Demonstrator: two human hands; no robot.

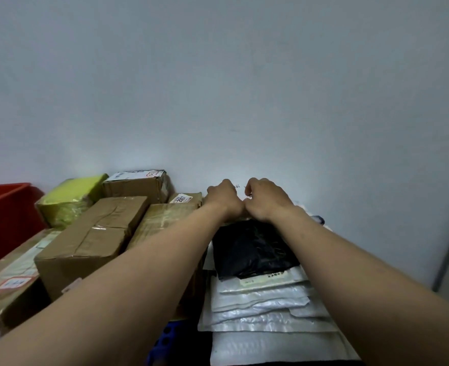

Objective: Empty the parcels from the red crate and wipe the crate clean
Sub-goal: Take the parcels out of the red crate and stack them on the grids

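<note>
The red crate (4, 210) shows only a corner at the far left edge; its inside is out of sight. My left hand (224, 198) and my right hand (264, 199) reach forward side by side at the far end of a black plastic parcel (252, 249). Their fingers are curled over that far end against the wall; whether they grip the black parcel or something behind it is hidden. The black parcel lies on top of a stack of white padded mailers (260, 310).
Brown cardboard boxes (91, 233) crowd the left, with a yellow-green wrapped parcel (70, 199) behind them by the crate. A pale wall (218, 88) stands directly behind everything. Something blue (165, 339) peeks out below the boxes.
</note>
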